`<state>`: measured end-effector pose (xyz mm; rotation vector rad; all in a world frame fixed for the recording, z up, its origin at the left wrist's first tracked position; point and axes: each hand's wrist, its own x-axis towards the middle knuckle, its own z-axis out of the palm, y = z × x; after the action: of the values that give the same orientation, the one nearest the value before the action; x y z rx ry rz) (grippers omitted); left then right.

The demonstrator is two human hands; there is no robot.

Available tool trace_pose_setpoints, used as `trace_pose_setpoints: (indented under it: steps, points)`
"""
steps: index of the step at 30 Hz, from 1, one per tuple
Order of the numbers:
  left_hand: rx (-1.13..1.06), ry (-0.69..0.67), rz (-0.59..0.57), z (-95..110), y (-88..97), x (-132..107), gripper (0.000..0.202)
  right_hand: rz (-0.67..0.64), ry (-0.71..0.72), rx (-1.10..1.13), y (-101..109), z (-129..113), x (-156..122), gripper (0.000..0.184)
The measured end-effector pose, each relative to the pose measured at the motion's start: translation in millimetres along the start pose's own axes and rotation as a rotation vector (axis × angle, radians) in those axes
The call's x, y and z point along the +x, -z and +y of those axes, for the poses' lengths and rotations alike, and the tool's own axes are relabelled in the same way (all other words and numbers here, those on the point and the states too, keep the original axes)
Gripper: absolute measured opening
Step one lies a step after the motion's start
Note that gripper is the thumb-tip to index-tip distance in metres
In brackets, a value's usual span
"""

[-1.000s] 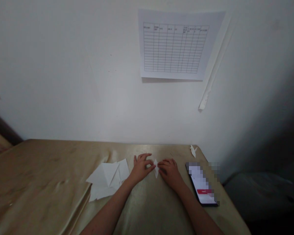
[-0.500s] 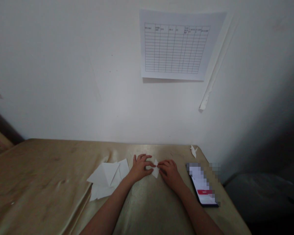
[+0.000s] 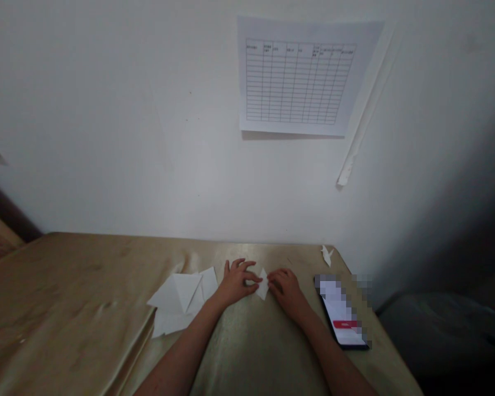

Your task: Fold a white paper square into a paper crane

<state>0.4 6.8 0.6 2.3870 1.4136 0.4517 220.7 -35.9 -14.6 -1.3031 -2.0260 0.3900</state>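
A small folded piece of white paper (image 3: 263, 285) lies on the table (image 3: 86, 308) between my two hands. My left hand (image 3: 236, 281) pinches its left edge with curled fingers. My right hand (image 3: 286, 287) presses on its right edge, fingers bent and closed on the paper. Both forearms reach in from the bottom of the view.
A loose stack of white folded sheets (image 3: 181, 300) lies left of my left hand. A phone (image 3: 341, 319) with a lit screen rests near the table's right edge. A small white folded paper figure (image 3: 325, 254) sits at the far right corner. A printed grid sheet (image 3: 299, 77) hangs on the wall.
The small paper looks wider and flatter than a second ago. Both hands stay in nearly the same place, with only slight finger shifts.
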Motion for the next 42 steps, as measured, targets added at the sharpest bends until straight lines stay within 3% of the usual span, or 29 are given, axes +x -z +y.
trace_pose_setpoints:
  steps: [16,34,42]
  points:
    - [-0.01,-0.06,-0.011,2,3.8,-4,0.045,-0.041,0.073,0.034,3,1,-1,0.023]
    - [-0.017,-0.182,0.038,11,4.9,-4,0.009,-0.058,0.018,0.088,10,-3,-2,0.024]
    - [-0.051,-0.175,0.07,7,-3.6,-3,0.007,-0.058,0.015,0.093,10,-2,-3,0.019]
